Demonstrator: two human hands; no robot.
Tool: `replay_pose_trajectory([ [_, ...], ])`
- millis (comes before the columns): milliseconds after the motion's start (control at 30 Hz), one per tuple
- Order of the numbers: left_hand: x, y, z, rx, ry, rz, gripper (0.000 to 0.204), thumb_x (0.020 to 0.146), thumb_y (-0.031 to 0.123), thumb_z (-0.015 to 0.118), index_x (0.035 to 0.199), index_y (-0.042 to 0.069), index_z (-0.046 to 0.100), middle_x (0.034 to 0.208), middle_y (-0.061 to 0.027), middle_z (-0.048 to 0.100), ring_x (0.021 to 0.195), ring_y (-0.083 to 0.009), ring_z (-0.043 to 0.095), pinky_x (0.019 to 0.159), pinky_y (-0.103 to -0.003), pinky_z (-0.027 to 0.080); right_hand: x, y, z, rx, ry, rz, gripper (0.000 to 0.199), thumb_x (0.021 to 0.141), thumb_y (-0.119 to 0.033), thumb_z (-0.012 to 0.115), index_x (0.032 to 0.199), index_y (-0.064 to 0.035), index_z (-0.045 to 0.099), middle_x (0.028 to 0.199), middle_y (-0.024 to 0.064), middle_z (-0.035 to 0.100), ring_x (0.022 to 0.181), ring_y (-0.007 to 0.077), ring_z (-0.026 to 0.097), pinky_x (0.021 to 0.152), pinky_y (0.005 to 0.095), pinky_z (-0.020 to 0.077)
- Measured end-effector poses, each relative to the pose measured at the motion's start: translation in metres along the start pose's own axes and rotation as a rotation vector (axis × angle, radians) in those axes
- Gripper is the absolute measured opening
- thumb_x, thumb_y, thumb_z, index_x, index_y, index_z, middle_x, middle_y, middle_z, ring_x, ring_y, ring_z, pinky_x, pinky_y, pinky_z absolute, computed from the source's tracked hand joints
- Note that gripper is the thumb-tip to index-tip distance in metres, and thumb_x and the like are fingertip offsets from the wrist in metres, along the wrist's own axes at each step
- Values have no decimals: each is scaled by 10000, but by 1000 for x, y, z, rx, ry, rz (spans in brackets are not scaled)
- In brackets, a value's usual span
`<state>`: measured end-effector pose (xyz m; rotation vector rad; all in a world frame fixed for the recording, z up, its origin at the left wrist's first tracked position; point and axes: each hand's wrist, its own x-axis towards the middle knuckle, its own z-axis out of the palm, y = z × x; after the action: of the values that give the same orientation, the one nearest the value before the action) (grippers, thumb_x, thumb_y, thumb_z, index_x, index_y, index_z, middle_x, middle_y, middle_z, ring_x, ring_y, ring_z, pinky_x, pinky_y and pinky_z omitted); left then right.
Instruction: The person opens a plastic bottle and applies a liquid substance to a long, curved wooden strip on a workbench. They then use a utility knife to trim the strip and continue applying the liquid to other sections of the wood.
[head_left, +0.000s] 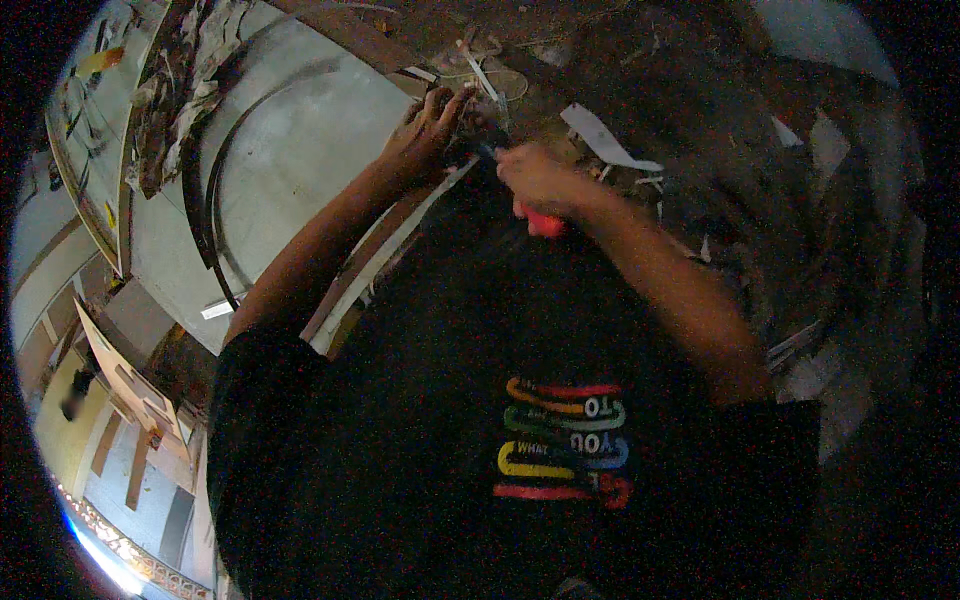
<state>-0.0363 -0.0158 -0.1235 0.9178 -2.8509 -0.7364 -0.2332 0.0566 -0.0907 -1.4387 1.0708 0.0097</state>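
My right hand (540, 182) is closed round a tool with a red handle (543, 222). The handle's end sticks out below the fist, and a dark narrow part points up and left toward my other hand. Which kind of tool it is I cannot make out. Bent over a small dark piece at the edge of the pale tabletop (310, 150) are the fingers of my left hand (428, 132). That piece is too dim and too covered to name. The tool's front end comes close to it; whether they touch is not clear.
Dark curved strips (208, 200) and a crumpled brown heap (170, 120) lie on the tabletop's left side. A thin white strip (480, 72) rises beyond my hands. To their right, a white curved piece (608, 142) and pale scraps lie over dark ground.
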Motion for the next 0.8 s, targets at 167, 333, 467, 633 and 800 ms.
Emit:
replay_pose_trajectory([
  [167,-4,1,6,-119,-60,-186,1011,745,265,854,1574,64,309,1511,-219,418,1381,-408,441,1142,-493,406,20,-4,-8,-706,12,-246,210,737,-102,717,900,29,738,898,260,710,839,326,730,752,401,600],
  [333,-16,-19,11,-22,-170,98,796,781,238,818,1497,162,477,1468,-154,503,1371,-373,488,1232,-537,235,-2,12,-13,444,346,480,327,1015,-228,547,1235,-21,673,806,98,626,622,226,647,516,423,568],
  [467,-22,-29,14,-107,-102,167,639,781,241,815,1379,198,593,1416,-104,562,1386,-321,485,1254,-552,150,-69,107,5,666,569,451,433,1056,-273,482,1441,-102,582,784,51,601,577,181,598,472,382,549],
  [633,-20,-26,7,-177,-147,163,414,865,216,742,1271,192,666,1386,-98,579,1411,-362,433,1233,-595,161,-126,218,44,386,613,544,477,1060,-278,490,1500,-97,531,795,19,619,636,158,613,585,350,557],
  [800,-35,-3,-2,-68,91,0,439,883,249,737,1302,176,626,1332,-110,597,1300,-351,518,1180,-539,274,-165,223,94,928,748,663,520,1048,-277,508,1497,-15,502,839,35,659,703,145,628,649,338,528],
])
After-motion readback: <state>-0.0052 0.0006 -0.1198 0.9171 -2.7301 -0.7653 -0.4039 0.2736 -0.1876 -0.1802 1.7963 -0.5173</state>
